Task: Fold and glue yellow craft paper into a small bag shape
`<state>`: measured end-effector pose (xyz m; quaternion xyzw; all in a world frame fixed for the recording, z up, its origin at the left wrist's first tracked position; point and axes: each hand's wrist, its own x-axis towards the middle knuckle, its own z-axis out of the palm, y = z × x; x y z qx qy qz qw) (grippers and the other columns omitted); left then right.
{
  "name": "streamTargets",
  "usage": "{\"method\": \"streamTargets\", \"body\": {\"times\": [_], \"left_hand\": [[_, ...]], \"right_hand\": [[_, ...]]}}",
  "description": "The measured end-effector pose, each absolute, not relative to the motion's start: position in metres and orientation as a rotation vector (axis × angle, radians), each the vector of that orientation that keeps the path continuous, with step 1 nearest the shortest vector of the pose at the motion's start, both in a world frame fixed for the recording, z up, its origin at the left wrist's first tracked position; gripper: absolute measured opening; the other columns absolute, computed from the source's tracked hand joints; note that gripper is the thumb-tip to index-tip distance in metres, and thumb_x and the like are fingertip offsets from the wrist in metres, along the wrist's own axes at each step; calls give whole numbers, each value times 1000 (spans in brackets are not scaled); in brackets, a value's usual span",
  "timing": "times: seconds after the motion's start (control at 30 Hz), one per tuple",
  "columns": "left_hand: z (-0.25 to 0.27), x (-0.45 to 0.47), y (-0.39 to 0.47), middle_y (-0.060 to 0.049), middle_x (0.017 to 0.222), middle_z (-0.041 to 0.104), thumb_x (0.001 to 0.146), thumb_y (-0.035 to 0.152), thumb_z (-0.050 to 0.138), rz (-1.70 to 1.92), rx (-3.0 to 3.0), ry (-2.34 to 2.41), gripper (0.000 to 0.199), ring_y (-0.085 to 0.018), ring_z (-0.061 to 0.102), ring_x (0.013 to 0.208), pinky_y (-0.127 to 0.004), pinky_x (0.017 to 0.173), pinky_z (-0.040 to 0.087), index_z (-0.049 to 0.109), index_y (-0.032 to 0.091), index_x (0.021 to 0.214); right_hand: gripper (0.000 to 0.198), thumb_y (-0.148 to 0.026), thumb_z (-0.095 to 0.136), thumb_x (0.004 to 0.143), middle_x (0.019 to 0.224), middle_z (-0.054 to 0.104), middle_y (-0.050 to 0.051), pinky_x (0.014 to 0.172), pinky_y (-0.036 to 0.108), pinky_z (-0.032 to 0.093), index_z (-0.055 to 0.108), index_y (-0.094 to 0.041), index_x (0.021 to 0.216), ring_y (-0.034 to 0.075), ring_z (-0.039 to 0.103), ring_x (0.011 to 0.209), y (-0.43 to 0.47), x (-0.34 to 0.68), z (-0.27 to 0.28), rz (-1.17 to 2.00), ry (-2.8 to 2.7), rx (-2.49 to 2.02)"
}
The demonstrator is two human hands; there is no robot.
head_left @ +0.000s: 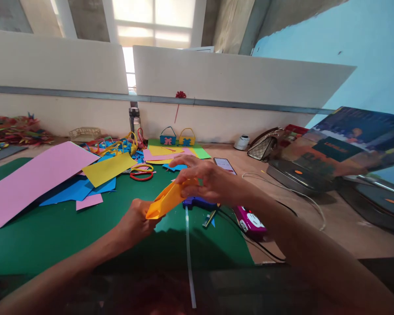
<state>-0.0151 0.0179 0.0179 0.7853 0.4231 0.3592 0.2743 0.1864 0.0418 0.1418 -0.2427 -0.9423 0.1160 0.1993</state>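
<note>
Between my two hands a folded orange-yellow paper or foam piece (169, 199) is held above the green mat. My left hand (141, 216) is closed on its lower left end. At the upper right end my right hand (206, 177) grips it between thumb and fingers. Partly hidden behind my right hand lies a blue glue gun (198, 202), with a long clear glue stick (189, 258) running from it toward me. Beside it rests a small cutter knife (210, 217) near a blue scrap.
Scissors with red and yellow handles (142, 175) lie near pink (42, 177), blue and yellow sheets. Two small decorated bags (177, 139) stand at the back. A purple power strip (251, 223), phone (225, 165) and cables occupy the right, before dark cases (295, 177).
</note>
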Motion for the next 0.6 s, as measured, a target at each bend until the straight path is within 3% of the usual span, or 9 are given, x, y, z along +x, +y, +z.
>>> {"method": "streamTargets", "body": {"times": [0.13, 0.4, 0.6], "left_hand": [[22, -13, 16, 2, 46, 50, 81, 37, 45, 991, 1994, 1199, 34, -7, 41, 39, -17, 38, 30, 64, 12, 68], [26, -12, 14, -2, 56, 58, 79, 44, 50, 876, 1759, 1049, 36, -7, 47, 43, -17, 42, 38, 64, 12, 69], [29, -9, 8, -3, 63, 64, 73, 45, 57, 788, 1578, 933, 34, -5, 45, 39, -16, 39, 36, 62, 12, 78]], "right_hand": [[12, -18, 60, 80, 111, 55, 9, 88, 35, 41, 59, -15, 68, 19, 51, 104, 49, 182, 153, 305, -2731, -786], [4, -19, 55, 83, 103, 57, 6, 80, 30, 39, 56, -16, 84, 16, 51, 91, 60, 169, 166, 342, -2834, -888], [14, -25, 56, 83, 88, 55, 2, 74, 28, 39, 52, -16, 73, 14, 50, 82, 68, 166, 167, 289, -2881, -937]]}}
